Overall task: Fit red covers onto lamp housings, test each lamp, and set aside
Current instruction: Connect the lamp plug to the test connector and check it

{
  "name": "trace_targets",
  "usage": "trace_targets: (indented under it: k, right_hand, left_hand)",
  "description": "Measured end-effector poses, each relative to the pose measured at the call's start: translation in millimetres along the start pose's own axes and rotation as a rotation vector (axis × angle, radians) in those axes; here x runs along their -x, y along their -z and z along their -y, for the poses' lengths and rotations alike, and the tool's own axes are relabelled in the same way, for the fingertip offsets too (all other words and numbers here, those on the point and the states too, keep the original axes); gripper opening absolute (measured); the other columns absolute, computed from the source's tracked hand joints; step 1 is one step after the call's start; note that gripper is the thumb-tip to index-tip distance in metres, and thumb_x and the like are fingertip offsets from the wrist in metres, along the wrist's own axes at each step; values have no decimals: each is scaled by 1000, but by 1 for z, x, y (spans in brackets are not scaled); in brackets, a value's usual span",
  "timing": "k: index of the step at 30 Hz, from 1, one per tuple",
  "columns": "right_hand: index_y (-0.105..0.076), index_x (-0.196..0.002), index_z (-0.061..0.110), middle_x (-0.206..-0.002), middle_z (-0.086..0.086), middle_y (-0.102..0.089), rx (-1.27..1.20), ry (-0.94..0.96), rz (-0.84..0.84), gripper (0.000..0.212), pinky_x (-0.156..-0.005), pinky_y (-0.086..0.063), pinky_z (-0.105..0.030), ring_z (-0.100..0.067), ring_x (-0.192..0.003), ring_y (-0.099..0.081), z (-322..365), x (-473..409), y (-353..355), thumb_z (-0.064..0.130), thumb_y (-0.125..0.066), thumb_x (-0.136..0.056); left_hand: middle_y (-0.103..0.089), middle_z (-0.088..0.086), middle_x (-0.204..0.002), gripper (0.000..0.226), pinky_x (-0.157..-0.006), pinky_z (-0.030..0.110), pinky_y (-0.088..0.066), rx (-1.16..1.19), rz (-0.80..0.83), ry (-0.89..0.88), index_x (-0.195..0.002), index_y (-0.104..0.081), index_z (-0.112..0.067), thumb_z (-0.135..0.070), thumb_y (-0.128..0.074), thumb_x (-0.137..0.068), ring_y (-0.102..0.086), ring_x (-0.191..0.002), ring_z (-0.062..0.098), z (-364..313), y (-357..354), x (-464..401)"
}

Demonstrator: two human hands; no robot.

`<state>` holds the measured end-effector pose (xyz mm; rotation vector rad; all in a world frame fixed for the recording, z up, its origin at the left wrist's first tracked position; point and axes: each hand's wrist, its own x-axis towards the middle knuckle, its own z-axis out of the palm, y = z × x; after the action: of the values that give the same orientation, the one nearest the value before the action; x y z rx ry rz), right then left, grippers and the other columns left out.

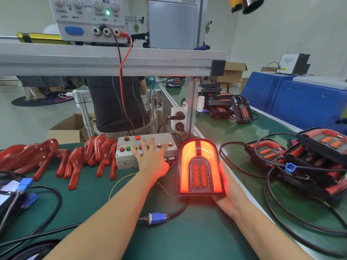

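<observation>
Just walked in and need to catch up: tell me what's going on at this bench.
A person is testing a lamp. The right hand holds a lit lamp upright on the green bench, glowing red-orange, its cable joined at a blue connector. The left hand lies spread on the button box. Loose red covers lie to the left; finished lamps are piled on the right.

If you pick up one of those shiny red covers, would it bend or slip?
A red cover looks like glossy moulded plastic, so probably stiff and a bit slippery. It seems thin and hollow, likely light. Its curved shape may rock when pushed.
</observation>
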<state>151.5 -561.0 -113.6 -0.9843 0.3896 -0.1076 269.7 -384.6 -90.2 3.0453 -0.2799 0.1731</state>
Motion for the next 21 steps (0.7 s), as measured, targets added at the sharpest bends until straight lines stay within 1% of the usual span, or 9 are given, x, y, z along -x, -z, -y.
trace_targets:
  k: [3, 4, 7, 10, 12, 15, 18, 19, 21]
  right_hand:
    - [-78, -98, 19, -106, -10, -74, 52, -19, 2, 43, -69, -58, -34, -22, -89, -74, 3, 1, -1, 49, -48, -98]
    - [-78, -97, 18, -105, -10, -75, 62, -29, -3, 43, -67, -58, -33, -21, -88, -74, 4, 2, -2, 49, -48, -98]
    - [-76, -96, 17, -102, -9, -76, 100, -56, -36, 42, -70, -55, -34, -20, -81, -74, 7, 2, -1, 50, -50, -97]
    - [-73, -93, 18, -94, -9, -76, 154, -73, -89, 38, -65, -54, -34, -20, -72, -73, 9, 3, 1, 48, -50, -97]
    - [-70, -96, 19, -89, -8, -77, 207, -88, -130, 34, -69, -55, -37, -22, -74, -72, 11, 4, 1, 46, -51, -98]
    - [-70, -99, 17, -87, -9, -77, 304, -100, -169, 34, -77, -58, -41, -26, -81, -70, 13, 3, 2, 46, -52, -98]
    - [-70, -96, 12, -74, -7, -75, 471, -101, -179, 38, -56, -58, -34, -23, -71, -69, 17, 3, 1, 42, -47, -101]
    - [-69, -98, 11, -73, -7, -75, 544, -88, -178, 38, -54, -58, -33, -22, -70, -69, 19, 3, -1, 39, -44, -102]
    - [-65, -115, 11, -99, -9, -74, 739, 9, -187, 35, -72, -55, -33, -23, -85, -65, 21, 1, -3, 33, -40, -102]
  left_hand:
    - [9, 3, -161, 79, -112, 64, 6, 83, -15, -45, -151, -8, -37, -26, -53, -87, 12, -146, 32, 5, 8, 7]
    - [10, 1, -161, 79, -113, 63, 5, 134, -34, -92, -151, -5, -37, -30, -52, -89, 11, -147, 29, 9, 14, 9]
    - [8, -9, -160, 79, -112, 53, 14, 234, -38, -366, -150, -5, -43, -59, -51, -87, 9, -147, 18, 28, 34, 22]
    - [-8, -19, -154, 90, -111, 44, 19, 188, 147, -635, -148, -16, -47, -72, -59, -74, 6, -142, 1, 56, 49, 46]
    - [-23, -23, -145, 88, -112, 38, 14, 93, 263, -732, -144, -28, -45, -71, -65, -69, -1, -135, -6, 71, 48, 64]
    - [-45, -23, -123, 72, -107, 23, -2, 18, 371, -736, -131, -44, -39, -60, -72, -68, -24, -124, -2, 81, 37, 83]
    - [-55, -21, -101, 48, -85, 10, -19, 97, 423, -678, -116, -54, -37, -50, -73, -74, -37, -96, -3, 80, 30, 89]
    - [-60, -19, -96, 41, -79, 9, -23, 144, 439, -653, -113, -56, -36, -46, -72, -77, -39, -91, -1, 79, 30, 89]
    - [-66, -13, -88, 31, -73, 10, -34, 241, 466, -626, -109, -60, -33, -35, -71, -80, -51, -84, 2, 78, 32, 88]
